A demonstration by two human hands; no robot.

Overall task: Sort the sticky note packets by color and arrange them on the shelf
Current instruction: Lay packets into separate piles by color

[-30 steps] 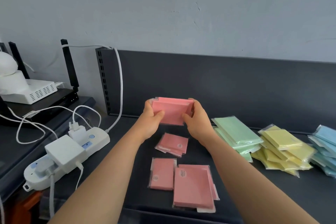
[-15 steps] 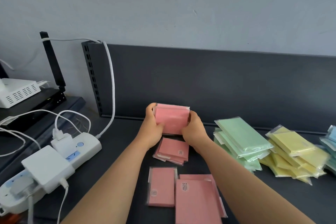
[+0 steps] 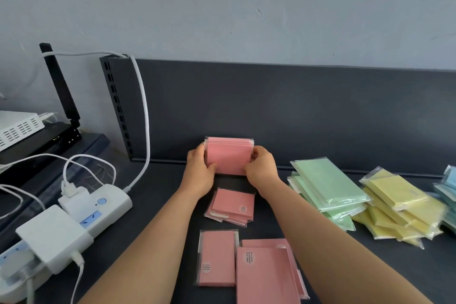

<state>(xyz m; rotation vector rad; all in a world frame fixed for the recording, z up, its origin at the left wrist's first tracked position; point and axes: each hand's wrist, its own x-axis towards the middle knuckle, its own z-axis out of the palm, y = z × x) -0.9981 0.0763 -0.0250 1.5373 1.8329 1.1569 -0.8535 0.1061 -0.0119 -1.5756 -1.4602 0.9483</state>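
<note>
Pink sticky note packets in clear plastic wrap, gathered as an upright stack (image 3: pixel 228 157), are clamped between both hands. The stack's left edge is gripped by the left hand (image 3: pixel 199 170) and its right edge by the right hand (image 3: pixel 262 170), with both thumbs laid on the near face. The stack is held just in front of the dark grey back panel (image 3: pixel 296 111). Its lower edge is low over the dark shelf surface (image 3: pixel 160 192); whether it touches cannot be told.

Just behind the hands, toward the body and between the forearms, a small loose pile of pink packets (image 3: pixel 232 206) is lying flat. Nearer the body a narrow pink packet (image 3: pixel 217 258) is laid beside larger pink packets (image 3: pixel 266 276), their edges close together.

To the right of the right hand a gap of bare shelf is left, then a slanted pile of green packets (image 3: pixel 325 185), a pile of yellow packets (image 3: pixel 399 202) and, cut by the frame edge, blue packets (image 3: pixel 449 185).

To the left of the left hand a wider strip of bare shelf is left open. It is bounded by a white cable (image 3: pixel 143 106) hung beside the perforated black upright (image 3: pixel 116 106). Beyond the cable sits a white power strip (image 3: pixel 93 215).
</note>
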